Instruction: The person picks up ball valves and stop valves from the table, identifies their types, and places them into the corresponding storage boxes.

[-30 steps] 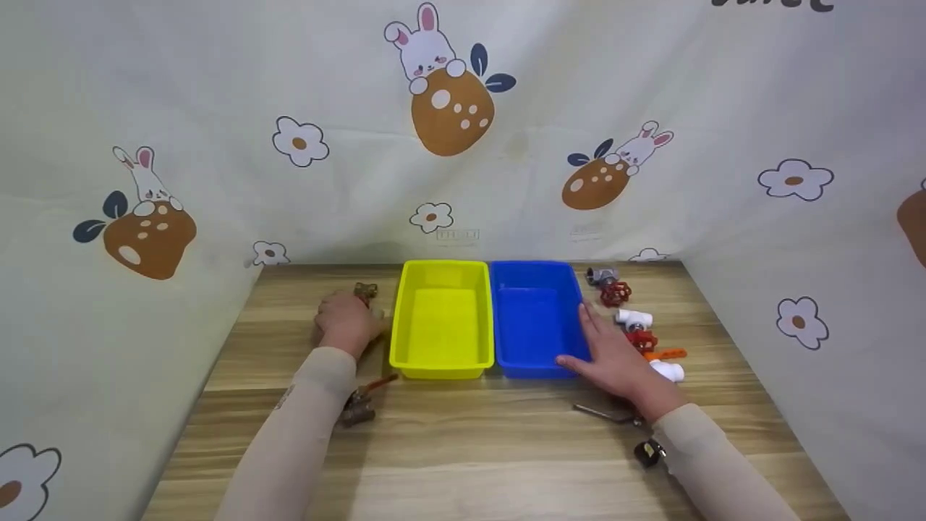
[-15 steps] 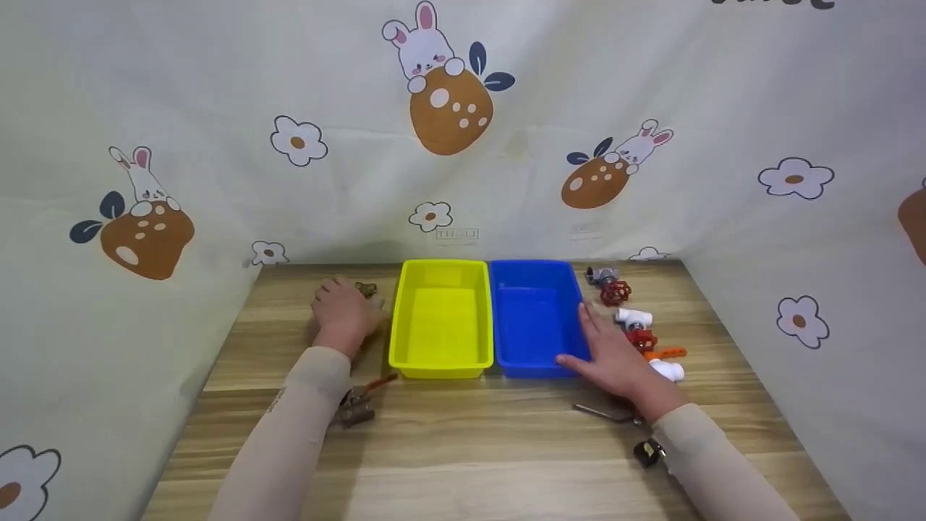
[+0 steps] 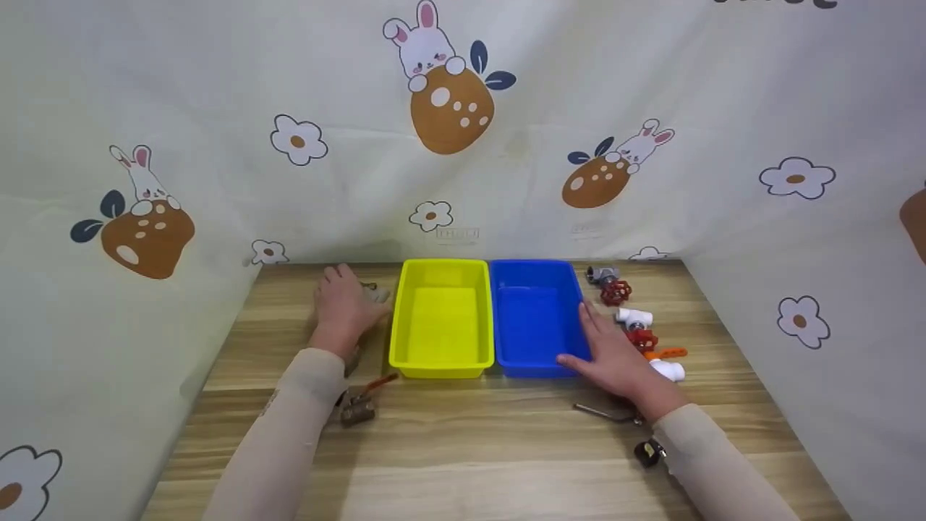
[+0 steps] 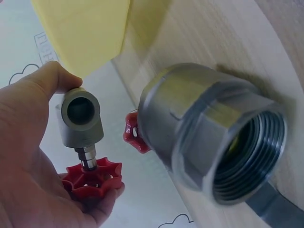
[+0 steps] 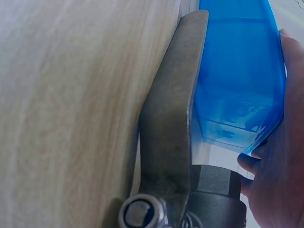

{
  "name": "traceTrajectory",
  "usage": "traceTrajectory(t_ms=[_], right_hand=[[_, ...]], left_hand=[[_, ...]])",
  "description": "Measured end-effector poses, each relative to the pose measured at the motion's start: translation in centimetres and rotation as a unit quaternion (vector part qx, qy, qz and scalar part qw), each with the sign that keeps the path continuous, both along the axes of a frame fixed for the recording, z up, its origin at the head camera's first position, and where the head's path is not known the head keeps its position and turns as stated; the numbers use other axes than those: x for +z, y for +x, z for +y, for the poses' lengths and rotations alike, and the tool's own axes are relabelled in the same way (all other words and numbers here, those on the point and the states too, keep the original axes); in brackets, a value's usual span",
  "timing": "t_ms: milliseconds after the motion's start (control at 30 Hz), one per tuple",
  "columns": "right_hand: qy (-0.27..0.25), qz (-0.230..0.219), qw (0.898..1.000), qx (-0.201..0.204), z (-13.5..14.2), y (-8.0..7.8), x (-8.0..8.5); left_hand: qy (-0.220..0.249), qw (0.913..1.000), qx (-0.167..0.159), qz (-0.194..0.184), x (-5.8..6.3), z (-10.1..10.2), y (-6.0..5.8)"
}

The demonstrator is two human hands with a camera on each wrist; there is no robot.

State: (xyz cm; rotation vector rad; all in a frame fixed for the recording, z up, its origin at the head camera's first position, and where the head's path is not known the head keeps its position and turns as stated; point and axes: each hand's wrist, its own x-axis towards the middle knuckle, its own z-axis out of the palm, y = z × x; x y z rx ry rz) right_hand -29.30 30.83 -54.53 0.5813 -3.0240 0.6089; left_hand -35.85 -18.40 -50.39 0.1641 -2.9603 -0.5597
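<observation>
left sleeve point(image 3: 278, 434): long, pale beige, small unreadable dark marking point(image 3: 269, 403) | right sleeve point(image 3: 720, 459): long, pale beige, ends at wrist | left hand point(image 3: 343, 307): bare | right hand point(image 3: 616, 362): bare

- Head view: the left hand point(image 3: 343, 307) hides most of the grey pipe valve with a red handwheel point(image 4: 81, 135).
- There, the right hand point(image 3: 618, 362) partly covers a white plastic valve with an orange lever point(image 3: 669, 371).
- Left wrist view: the picture's edge crops the large grey threaded metal valve point(image 4: 190, 118) at its lever.
- Dark lettering point(image 3: 823, 3) is cropped above.

Yel. bin point(image 3: 442, 371), blu. bin point(image 3: 532, 329), red valve whl. point(image 4: 91, 190)
</observation>
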Motion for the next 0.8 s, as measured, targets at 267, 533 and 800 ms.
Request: traceTrajectory(t_ms=[267,533,800], right_hand=[[0.003,0.004,1.0,0.001,0.0,0.0,-0.1],[0.009,0.005,1.0,0.001,0.0,-0.1,-0.2],[0.004,0.004,1.0,-0.001,0.0,-0.2,-0.2]], left_hand=[[-0.008,0.9993,-0.031,0.018,0.1,0.0,0.1],[0.015,0.9979,-0.061,0.014,0.6,0.5,-0.3],[0.041,0.9913,-0.124,0.012,1.2,1.2,-0.5]])
